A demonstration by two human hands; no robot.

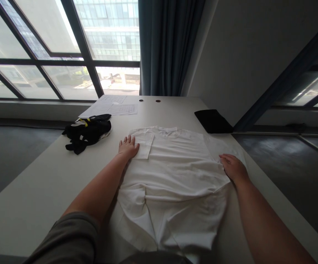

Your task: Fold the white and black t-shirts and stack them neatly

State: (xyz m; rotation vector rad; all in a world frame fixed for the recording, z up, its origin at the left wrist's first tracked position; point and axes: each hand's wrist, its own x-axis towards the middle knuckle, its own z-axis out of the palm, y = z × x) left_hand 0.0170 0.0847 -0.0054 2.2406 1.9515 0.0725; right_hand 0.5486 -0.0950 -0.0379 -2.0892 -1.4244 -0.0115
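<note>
No text can be read. Printed sheets (123,109) lie at eleven o'clock, on the far end of the worktop (172,114); rows of faint marks show on them, too small and blurred to make out as words or numbers.

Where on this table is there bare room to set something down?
Bare table shows left of the left arm, nearer than the black bundle, and at the back between the papers and flat black item, two holes aside. The middle is crowded: the white shirt fills it, with left hand and right hand on it.
</note>
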